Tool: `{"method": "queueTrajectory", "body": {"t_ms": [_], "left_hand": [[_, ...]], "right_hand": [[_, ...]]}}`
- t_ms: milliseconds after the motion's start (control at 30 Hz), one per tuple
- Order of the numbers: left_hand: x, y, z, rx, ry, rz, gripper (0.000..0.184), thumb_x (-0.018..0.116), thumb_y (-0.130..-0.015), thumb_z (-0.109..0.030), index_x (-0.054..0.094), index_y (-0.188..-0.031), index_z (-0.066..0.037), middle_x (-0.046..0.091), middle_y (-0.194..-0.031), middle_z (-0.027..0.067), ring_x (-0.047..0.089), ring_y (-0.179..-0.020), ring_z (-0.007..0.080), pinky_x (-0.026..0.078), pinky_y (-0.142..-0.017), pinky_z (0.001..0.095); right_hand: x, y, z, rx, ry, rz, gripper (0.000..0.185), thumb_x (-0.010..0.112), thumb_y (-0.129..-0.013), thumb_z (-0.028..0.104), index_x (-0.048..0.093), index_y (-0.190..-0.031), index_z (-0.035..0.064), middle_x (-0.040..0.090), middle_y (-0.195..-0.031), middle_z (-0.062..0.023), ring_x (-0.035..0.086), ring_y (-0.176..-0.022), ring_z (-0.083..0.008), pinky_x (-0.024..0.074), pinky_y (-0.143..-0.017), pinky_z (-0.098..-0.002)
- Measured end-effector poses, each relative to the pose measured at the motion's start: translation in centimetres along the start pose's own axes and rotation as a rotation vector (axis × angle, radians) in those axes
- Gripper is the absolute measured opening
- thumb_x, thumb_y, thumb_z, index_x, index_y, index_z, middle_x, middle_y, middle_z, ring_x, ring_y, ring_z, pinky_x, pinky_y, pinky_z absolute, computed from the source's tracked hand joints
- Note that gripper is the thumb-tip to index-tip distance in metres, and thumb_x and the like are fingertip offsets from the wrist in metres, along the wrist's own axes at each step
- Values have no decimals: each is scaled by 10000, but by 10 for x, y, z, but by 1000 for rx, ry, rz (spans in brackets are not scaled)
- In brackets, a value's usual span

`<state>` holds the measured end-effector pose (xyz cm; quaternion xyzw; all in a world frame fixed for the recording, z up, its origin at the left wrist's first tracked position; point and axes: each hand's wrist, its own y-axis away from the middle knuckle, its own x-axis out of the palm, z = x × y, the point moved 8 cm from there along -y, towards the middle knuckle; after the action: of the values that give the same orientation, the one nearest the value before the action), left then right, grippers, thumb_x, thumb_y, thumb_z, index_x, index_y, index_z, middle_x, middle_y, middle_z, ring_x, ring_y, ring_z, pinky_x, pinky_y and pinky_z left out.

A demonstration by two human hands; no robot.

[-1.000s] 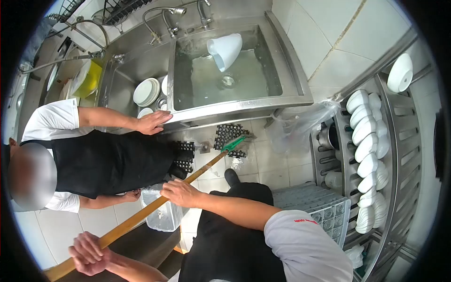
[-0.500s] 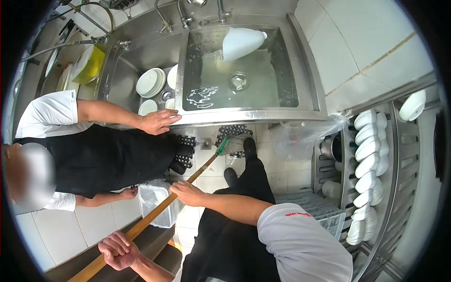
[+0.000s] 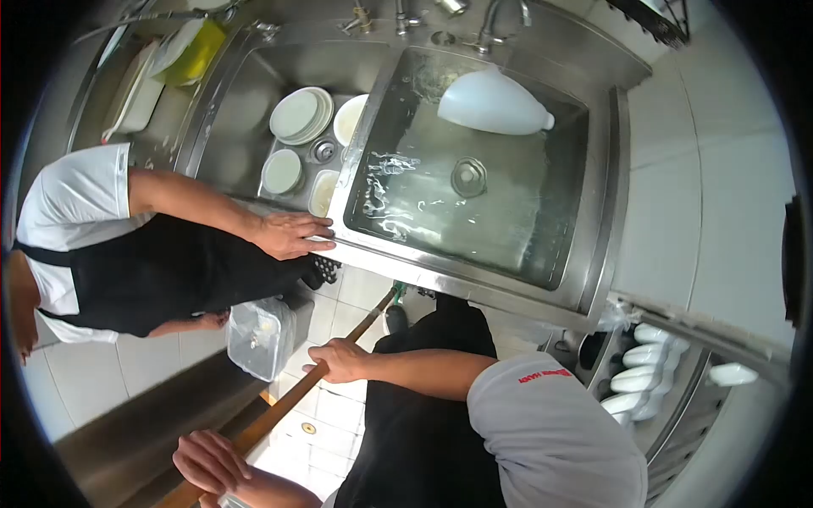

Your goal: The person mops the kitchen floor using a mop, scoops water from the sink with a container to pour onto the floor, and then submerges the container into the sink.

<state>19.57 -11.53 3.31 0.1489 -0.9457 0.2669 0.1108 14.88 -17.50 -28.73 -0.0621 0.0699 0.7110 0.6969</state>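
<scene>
A long wooden handle [image 3: 288, 398] runs diagonally from the lower left toward the sink's front edge. My right hand [image 3: 339, 361] is wrapped round its middle. Lower down, my left hand [image 3: 212, 464] is closed on the same handle near the bottom left. The green fitting [image 3: 398, 292] at the far end shows only in part, with the rest hidden below the sink edge. One of my dark shoes [image 3: 395, 319] is beside the handle's far end.
A co-worker's hand [image 3: 292, 235] rests on the sink rim [image 3: 440, 271]. A white plastic jug [image 3: 494, 103] lies in the water-filled basin. Stacked plates [image 3: 298, 115] are in the left basin. A clear bin [image 3: 261, 339] stands left; white bowls [image 3: 639, 379] are racked right.
The view has shifted toward the sinks. The handle's far end has gone under the sink's front edge. Both my hands stay on the handle. The jug has turned in the water.
</scene>
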Motion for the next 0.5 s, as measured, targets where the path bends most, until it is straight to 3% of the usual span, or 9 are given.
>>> {"method": "queueTrajectory", "body": {"t_ms": [33, 67, 133, 167, 233, 267, 367, 467, 500], "left_hand": [[16, -16, 9, -68, 133, 315, 288, 777, -863, -172, 613, -686, -14, 655, -629, 109, 626, -522, 184, 584, -549, 295], [28, -33, 18, -129, 221, 498, 278, 846, -797, -178, 686, -706, 30, 718, -746, 157, 707, -615, 230, 638, -632, 356], [24, -47, 23, -64, 166, 375, 333, 801, -822, -172, 629, -575, -31, 620, -551, 70, 613, -460, 154, 572, -495, 291], [23, -49, 23, -43, 106, 369, 356, 774, -836, -157, 606, -540, -54, 582, -498, 44, 575, -413, 124, 538, -445, 263], [16, -49, 22, -1, 6, 160, 355, 713, -859, -115, 561, -543, -67, 520, -465, 14, 520, -373, 112, 484, -410, 248], [12, -45, 18, 12, -43, 58, 358, 683, -871, -93, 538, -544, -73, 489, -448, -1, 492, -353, 105, 457, -393, 241], [7, -31, 12, 80, -163, -230, 422, 601, -909, -83, 455, -515, -121, 453, -423, -22, 454, -333, 86, 442, -377, 228], [15, -9, -4, 206, -306, -508, 437, 522, -953, -106, 393, -537, -145, 463, -426, -19, 449, -335, 72, 416, -359, 216], [19, -1, -11, 249, -355, -619, 433, 511, -959, -110, 395, -544, -144, 465, -429, -17, 449, -335, 74, 412, -356, 218]], "right_hand": [[2, 5, -9, -22, 15, 58, 433, 636, -941, 418, 527, -751, 45, 594, -619, -176, 614, -638, -429, 480, -614, -506], [5, 7, -20, -47, 25, 119, 433, 635, -941, 420, 523, -754, 46, 599, -628, -177, 616, -643, -428, 479, -618, -505], [-16, 5, -19, -61, 47, 198, 410, 666, -926, 400, 505, -779, 52, 592, -623, -186, 622, -667, -425, 479, -615, -492], [-25, 6, -20, -48, 11, 98, 404, 683, -917, 388, 499, -787, 53, 587, -623, -185, 620, -669, -424, 479, -614, -487], [-36, 7, -16, -23, -70, -118, 397, 718, -899, 364, 487, -804, 55, 578, -623, -183, 617, -673, -422, 478, -613, -478], [-45, 12, -9, -71, -16, -329, 401, 767, -868, 328, 472, -823, 59, 570, -641, -165, 606, -662, -410, 467, -607, -479], [-63, 30, 14, -110, 34, -738, 397, 796, -842, 291, 460, -852, 79, 561, -662, -117, 592, -619, -377, 444, -575, -480], [-60, 32, 23, -101, 67, -716, 364, 782, -848, 280, 487, -803, 72, 575, -661, -97, 606, -676, -361, 465, -631, -442], [-53, 28, 20, -74, 55, -601, 357, 778, -846, 275, 494, -771, 72, 581, -656, -98, 611, -697, -356, 469, -651, -437]]}}
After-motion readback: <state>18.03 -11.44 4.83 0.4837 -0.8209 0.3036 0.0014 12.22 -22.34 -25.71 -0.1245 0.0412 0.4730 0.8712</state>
